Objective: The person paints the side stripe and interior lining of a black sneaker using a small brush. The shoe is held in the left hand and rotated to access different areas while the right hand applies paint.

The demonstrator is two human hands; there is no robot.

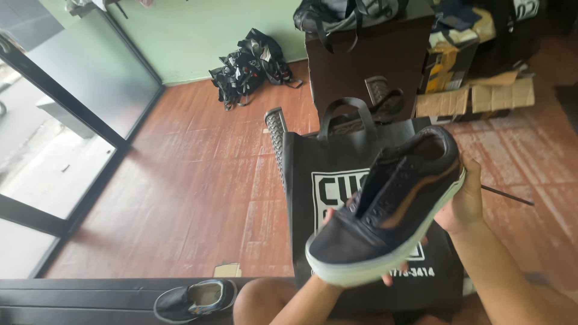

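Black sneaker [388, 207], laceless, white-soled, held tilted above a black tote bag [337, 180]. Probably light, soft upper, stiff sole; best gripped heel and toe. Right hand [463, 201] cupped around heel; left hand [391, 274] gripped under toe, mostly hidden.

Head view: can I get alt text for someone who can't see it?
Two bare hands hold up a black sneaker with a white sole, the right hand at its heel, the left hand under its toe. Behind it stands a black tote bag on a red-brown floor.
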